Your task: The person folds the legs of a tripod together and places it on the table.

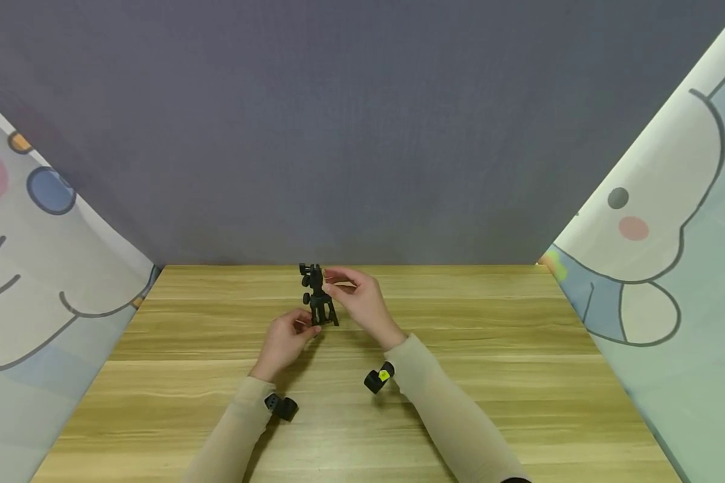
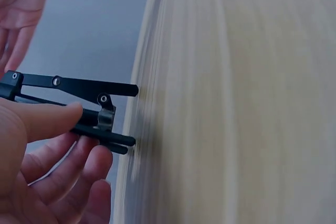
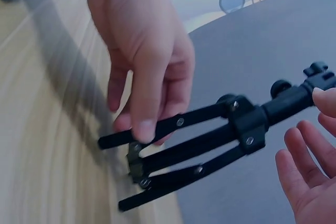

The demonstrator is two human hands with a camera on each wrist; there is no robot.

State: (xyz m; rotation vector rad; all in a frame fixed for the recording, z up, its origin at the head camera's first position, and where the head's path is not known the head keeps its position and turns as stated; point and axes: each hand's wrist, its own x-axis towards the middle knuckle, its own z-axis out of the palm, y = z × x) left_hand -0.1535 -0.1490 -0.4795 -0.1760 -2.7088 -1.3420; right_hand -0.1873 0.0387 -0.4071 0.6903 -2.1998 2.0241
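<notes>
A small black tripod (image 1: 317,295) is upright at the far part of the wooden table, its legs spread a little. My left hand (image 1: 287,339) pinches a lower leg, the thumb lying along it in the left wrist view and the fingers curled behind. At the tripod's upper part, my right hand (image 1: 360,298) holds the head between thumb and fingers. The thumb (image 3: 325,102) lies against the head in the right wrist view, while other fingers are spread below it. Knobs (image 3: 281,87) stick out from the centre column. The right fingertips' exact contact is partly hidden.
The wooden table (image 1: 489,376) ends at a dark grey panel (image 1: 362,134) just behind the tripod. Cartoon-printed sheets (image 1: 640,235) hang at both sides. A black wrist camera (image 1: 281,406) hangs by the left wrist, another (image 1: 376,381) by the right.
</notes>
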